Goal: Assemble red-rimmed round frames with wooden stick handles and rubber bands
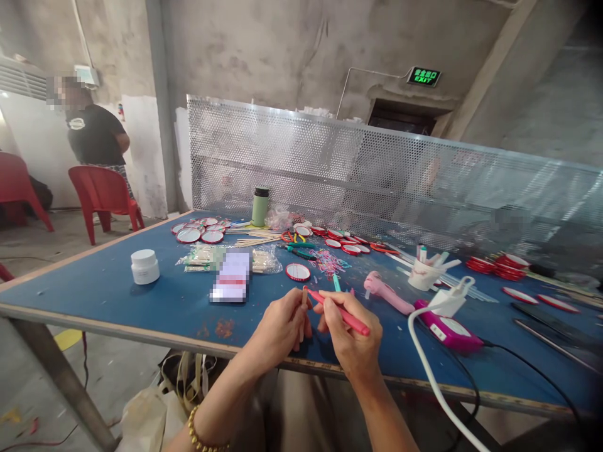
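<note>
Near the front edge of the blue table, my left hand (279, 325) is closed around a thin, pale wooden stick (303, 307). My right hand (355, 336) grips a red marker pen (351, 316), its tip at the upper end of the stick. Just beyond my hands lies a round white disc with a red rim (298, 272). Behind it are a heap of small coloured strips (328, 262) and a pair of dark green pliers (300, 252). A teal pen-like piece (336, 282) lies close to the marker.
To the left are a phone (230, 276), bagged wooden sticks (200, 258) and a white jar (145, 267). A pink glue gun (387, 294), a magenta power block (450, 328) with cables and a white cup (421, 276) stand right. A perforated metal screen (301, 157) closes the back.
</note>
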Demonstrator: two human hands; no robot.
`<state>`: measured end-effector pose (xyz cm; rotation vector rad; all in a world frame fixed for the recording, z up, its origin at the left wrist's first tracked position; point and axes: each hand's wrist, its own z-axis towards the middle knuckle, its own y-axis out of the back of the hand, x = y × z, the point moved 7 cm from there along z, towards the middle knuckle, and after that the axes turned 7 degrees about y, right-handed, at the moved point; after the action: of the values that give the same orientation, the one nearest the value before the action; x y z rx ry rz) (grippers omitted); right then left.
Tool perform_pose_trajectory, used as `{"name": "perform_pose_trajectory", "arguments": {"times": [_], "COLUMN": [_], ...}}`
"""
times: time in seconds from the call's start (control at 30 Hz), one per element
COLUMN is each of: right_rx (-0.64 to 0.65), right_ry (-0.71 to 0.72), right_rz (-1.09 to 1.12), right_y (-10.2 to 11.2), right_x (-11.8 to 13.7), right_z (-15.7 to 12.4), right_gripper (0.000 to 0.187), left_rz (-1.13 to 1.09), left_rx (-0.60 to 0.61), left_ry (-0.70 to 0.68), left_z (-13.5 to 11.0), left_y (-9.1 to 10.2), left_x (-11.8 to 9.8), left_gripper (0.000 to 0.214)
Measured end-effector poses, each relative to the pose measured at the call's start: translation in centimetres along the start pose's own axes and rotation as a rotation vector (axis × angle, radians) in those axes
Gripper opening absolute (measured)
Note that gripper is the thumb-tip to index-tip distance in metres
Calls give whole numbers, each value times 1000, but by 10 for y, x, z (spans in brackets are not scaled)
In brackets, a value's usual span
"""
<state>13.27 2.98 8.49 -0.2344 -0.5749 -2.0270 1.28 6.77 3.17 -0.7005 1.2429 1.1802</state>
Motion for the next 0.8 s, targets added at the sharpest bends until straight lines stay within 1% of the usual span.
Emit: {"name": "perform_pose_trajectory", "arguments": {"times": [0.8], "right_rx": [7], "right_ry": [-12], "right_rz": [0], "right_y": [-1], "right_x": [0], "right_z": [0], "right_gripper": [16], "left_rz": [1], "left_rx": [-3], "left_ry": [-12], "left_z": [0], "left_y": [1], "left_x": [-2], "left_gripper": [22]}}
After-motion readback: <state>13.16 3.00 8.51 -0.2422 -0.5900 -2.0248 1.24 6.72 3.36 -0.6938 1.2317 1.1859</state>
